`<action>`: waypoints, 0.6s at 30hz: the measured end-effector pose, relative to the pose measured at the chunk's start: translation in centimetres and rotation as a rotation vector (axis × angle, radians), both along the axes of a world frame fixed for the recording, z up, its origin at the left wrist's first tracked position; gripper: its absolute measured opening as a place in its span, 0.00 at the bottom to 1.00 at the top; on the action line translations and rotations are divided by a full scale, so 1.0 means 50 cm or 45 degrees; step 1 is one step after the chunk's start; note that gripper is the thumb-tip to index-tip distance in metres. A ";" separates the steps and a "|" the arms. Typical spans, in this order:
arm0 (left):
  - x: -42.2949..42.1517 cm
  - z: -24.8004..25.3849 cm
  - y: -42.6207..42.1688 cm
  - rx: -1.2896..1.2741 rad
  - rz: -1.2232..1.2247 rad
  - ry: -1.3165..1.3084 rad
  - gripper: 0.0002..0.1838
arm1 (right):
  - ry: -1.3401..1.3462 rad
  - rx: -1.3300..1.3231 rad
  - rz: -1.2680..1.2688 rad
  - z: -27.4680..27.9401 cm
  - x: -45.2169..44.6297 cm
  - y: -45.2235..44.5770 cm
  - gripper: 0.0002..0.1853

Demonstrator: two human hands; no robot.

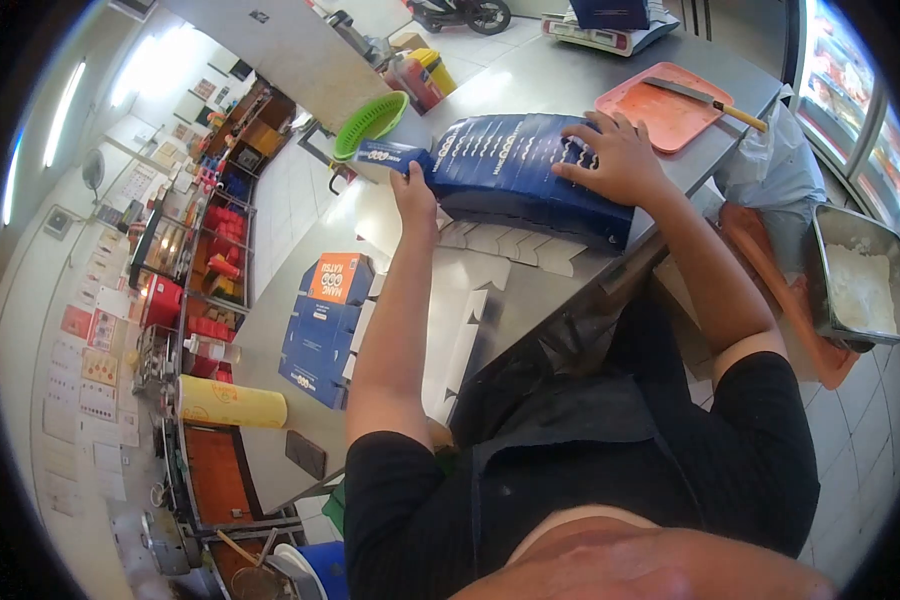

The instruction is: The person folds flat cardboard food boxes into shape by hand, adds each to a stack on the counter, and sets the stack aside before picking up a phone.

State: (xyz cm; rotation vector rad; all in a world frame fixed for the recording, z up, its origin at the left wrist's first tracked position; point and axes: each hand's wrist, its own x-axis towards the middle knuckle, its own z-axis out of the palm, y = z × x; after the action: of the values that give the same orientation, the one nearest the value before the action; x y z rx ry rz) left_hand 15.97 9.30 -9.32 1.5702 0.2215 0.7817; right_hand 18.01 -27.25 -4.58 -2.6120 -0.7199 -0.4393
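Observation:
A long row of blue cardboard boxes (510, 165) with white lettering stands packed side by side on the steel table. At the row's left end, my left hand (415, 195) grips one blue box (385, 155) between thumb and fingers; that box sits at an angle to the others. My right hand (620, 160) lies over the right part of the row, fingers spread and touching the box tops. Nearer my body, flat unfolded blue cartons (320, 335) with an orange panel lie on the table beside white-backed cardboard sheets (445, 345).
A pink cutting board (655, 125) with a knife (695, 92) lies beyond my right hand. A green basket (370, 122) stands past the left end, a scale (610, 38) at the far edge. Yellow roll (232, 402), phone (305, 454) and flour tray (860, 285) are nearer.

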 end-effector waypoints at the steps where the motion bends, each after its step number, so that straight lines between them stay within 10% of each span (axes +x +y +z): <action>1: -0.010 0.015 -0.026 -0.006 0.052 -0.052 0.18 | 0.015 0.037 -0.123 -0.009 -0.003 0.001 0.37; 10: -0.073 0.211 -0.200 0.083 0.222 -0.540 0.23 | -0.158 0.813 -0.037 -0.085 -0.032 -0.049 0.35; 18: -0.090 0.375 -0.334 0.777 -0.302 -0.854 0.18 | -0.209 1.131 0.083 -0.189 -0.027 -0.007 0.32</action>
State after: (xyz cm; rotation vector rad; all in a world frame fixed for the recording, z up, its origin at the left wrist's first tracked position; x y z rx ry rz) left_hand 11.50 -7.43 9.41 1.7428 -0.7409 1.2024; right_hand 16.65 -27.59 -14.03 -1.7283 -0.4924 -0.7515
